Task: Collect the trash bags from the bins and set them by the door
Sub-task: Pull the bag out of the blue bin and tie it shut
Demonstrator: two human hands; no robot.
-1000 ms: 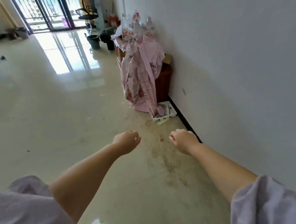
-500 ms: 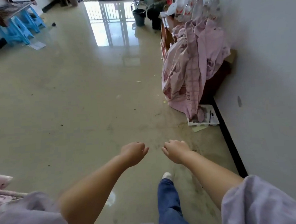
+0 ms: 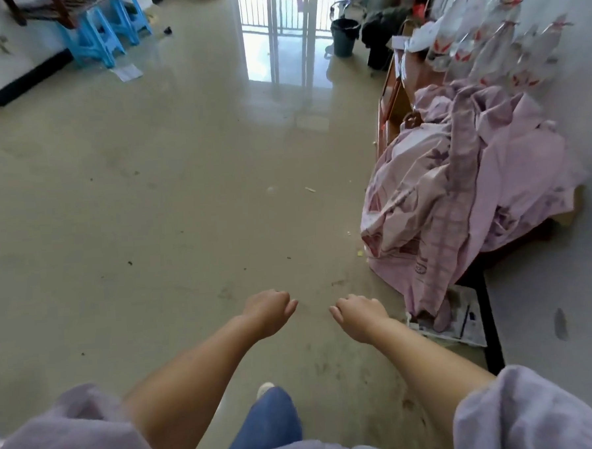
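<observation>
Walking toward the bins, hands empty.

Left hand [image 3: 270, 311] and right hand [image 3: 359, 315] held out low over the floor [image 3: 182, 182], fingers loosely curled, gripping nothing. Far ahead by the right wall, a dark bin [image 3: 345, 36] with a black liner folded over its rim, and a second dark bin [image 3: 379, 45] just beside it, both well apart from the hands; pink cloth [image 3: 457, 195] heaped over the low cabinet between. Likely thin, soft, slippery film, weight unknown since contents hidden; best gathered at the rim fold, bunched into a neck, lifted straight up. Possible tearing if snagged or overfull.
</observation>
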